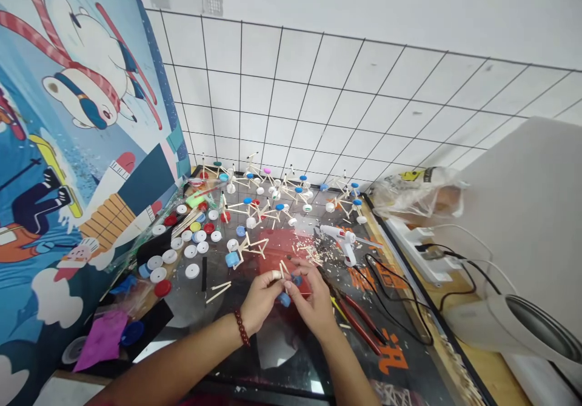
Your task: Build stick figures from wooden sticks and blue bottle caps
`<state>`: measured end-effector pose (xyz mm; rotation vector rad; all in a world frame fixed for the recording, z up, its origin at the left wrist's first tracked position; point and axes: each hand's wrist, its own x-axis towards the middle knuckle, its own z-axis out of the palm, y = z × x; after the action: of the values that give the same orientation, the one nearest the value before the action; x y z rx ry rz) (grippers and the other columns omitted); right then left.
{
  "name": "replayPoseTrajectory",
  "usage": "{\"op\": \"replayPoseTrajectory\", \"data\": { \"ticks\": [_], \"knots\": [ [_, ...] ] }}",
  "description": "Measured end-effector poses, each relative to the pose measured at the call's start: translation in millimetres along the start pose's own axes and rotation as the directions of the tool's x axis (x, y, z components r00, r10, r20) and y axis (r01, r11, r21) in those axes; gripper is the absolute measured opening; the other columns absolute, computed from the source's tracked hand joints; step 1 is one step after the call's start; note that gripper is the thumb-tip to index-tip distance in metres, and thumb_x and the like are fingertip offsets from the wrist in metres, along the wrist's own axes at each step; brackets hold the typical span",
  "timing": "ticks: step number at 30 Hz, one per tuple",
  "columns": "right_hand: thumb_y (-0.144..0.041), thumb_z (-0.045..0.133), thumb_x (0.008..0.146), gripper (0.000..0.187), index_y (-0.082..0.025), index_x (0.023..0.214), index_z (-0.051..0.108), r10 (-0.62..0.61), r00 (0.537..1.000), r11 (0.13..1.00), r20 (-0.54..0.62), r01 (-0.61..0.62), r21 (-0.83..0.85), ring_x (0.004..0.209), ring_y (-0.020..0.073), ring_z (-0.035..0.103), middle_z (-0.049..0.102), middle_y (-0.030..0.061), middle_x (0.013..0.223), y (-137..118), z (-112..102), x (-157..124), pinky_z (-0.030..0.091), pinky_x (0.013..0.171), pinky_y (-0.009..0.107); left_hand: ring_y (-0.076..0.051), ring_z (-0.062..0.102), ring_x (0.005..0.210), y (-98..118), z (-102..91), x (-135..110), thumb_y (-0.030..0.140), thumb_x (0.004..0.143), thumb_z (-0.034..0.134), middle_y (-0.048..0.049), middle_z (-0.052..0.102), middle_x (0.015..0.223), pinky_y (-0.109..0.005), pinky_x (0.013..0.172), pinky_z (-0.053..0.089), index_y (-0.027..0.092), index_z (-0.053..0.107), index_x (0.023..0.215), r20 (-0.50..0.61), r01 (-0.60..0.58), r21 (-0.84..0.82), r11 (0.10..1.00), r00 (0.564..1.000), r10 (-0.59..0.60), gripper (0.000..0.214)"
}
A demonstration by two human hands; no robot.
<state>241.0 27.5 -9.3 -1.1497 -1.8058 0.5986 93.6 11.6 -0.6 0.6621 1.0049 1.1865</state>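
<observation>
Bench record: both hands work close together over the near middle of a dark, glossy table (191,309). The left hand (260,302), beaded bracelet (241,328) at its wrist, pinches a small stick frame (282,268) between thumb and fingers; the right hand (313,300) has thumb and fingers closed on the same piece from the other side. A blue cap (284,300) shows just below the fingertips; whether it is fixed to the frame cannot be told. Done, as judged by layout: a group of stick-and-cap models (279,207) stands along the back, apparently complete. Nearer, one stick model (248,248) with a light-blue cap at its side looks only partly built. The held piece also seems unfinished. Unused stock: loose white caps (192,271) among coloured ones at left, a bundle of sticks (184,224) beside them, and two sticks (218,291) lying near the left hand. Glue gun (344,240) rests at right beyond the red-handled pliers (361,318); pale scraps (311,253) lie between gun and models.
</observation>
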Motion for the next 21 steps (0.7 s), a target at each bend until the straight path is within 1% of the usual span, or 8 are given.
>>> {"op": "replayPoseTrajectory", "data": {
  "ticks": [3,5,7,9,12,15,18,21],
  "knots": [
    [-0.033,0.065,0.088,0.018,-0.024,0.103,0.057,0.002,1.000,1.000,0.012,-0.002,-0.006,0.122,0.0293,0.059,0.063,0.0130,0.129,-1,0,0,0.046,0.103,0.047,-0.017,0.060,0.074,-1,-5.5,-4,0.048,0.073,0.080,-0.0035,0.069,0.072,-0.027,0.072,0.048,0.015,0.077,0.083,0.082,-0.074,0.077,0.994,0.994,0.068,0.034],
    [-0.033,0.066,0.087,0.030,-0.024,0.112,0.052,0.023,1.000,0.999,0.014,-0.024,0.023,0.128,0.0294,0.056,0.059,0.0146,0.135,-1,0,1,0.045,0.106,0.048,-0.018,0.062,0.076,-2,-10.7,-6,0.046,0.077,0.077,-0.0042,0.070,0.076,-0.029,0.075,0.049,0.016,0.076,0.086,0.112,-0.102,0.128,0.987,0.990,0.088,0.032],
    [-0.034,0.071,0.083,0.046,-0.024,0.121,0.046,0.039,0.997,0.998,0.061,-0.042,0.048,0.135,0.0296,0.051,0.052,0.0159,0.143,-2,-2,1,0.043,0.109,0.048,-0.019,0.064,0.081,-3,-15.2,-6,0.044,0.075,0.079,-0.0050,0.072,0.083,-0.030,0.079,0.050,0.017,0.075,0.091,0.084,-0.093,0.132,0.987,0.993,0.083,0.032],
    [-0.032,0.075,0.077,0.053,-0.024,0.120,0.044,0.048,0.990,0.998,0.132,-0.054,0.043,0.140,0.0298,0.046,0.046,0.0164,0.148,-3,-3,0,0.041,0.112,0.047,-0.021,0.065,0.088,-3,-18.3,-5,0.042,0.072,0.082,-0.0055,0.074,0.091,-0.031,0.084,0.049,0.018,0.073,0.099,0.043,-0.087,0.116,0.989,0.996,0.083,0.037],
    [-0.028,0.079,0.072,0.051,-0.024,0.110,0.044,0.073,0.975,0.997,0.209,-0.072,-0.017,0.143,0.0304,0.041,0.040,0.0169,0.153,-4,-3,-1,0.038,0.114,0.047,-0.021,0.065,0.093,-1,-20.8,-4,0.043,0.074,0.080,-0.0063,0.074,0.096,-0.032,0.087,0.048,0.019,0.072,0.105,0.016,-0.092,0.124,0.988,0.996,0.091,0.040],
    [-0.026,0.080,0.069,0.053,-0.024,0.107,0.044,0.097,0.962,0.994,0.256,-0.082,-0.069,0.144,0.0308,0.040,0.039,0.0178,0.153,-5,1,-2,0.036,0.115,0.048,-0.021,0.065,0.089,2,-21.5,-4,0.047,0.079,0.075,-0.0071,0.074,0.094,-0.032,0.085,0.049,0.017,0.074,0.098,0.030,-0.092,0.149,0.985,0.996,0.088,0.035],
    [-0.026,0.079,0.070,0.050,-0.024,0.104,0.042,0.094,0.960,0.995,0.263,-0.082,-0.057,0.142,0.0301,0.042,0.041,0.0183,0.151,-5,6,-1,0.038,0.113,0.047,-0.020,0.065,0.084,9,-21.5,-5,0.048,0.079,0.075,-0.0070,0.074,0.090,-0.032,0.083,0.050,0.016,0.075,0.092,0.058,-0.076,0.183,0.980,0.996,0.067,0.035],
    [-0.023,0.076,0.070,0.051,-0.025,0.104,0.039,0.070,0.963,0.998,0.260,-0.069,-0.016,0.140,0.0294,0.045,0.042,0.0188,0.149,-7,7,0,0.040,0.111,0.046,-0.021,0.066,0.085,19,-22.7,-7,0.055,0.077,0.075,-0.0081,0.075,0.088,-0.033,0.083,0.052,0.015,0.076,0.091,0.088,-0.017,0.240,0.971,0.996,-0.005,0.042]
  ]
}}
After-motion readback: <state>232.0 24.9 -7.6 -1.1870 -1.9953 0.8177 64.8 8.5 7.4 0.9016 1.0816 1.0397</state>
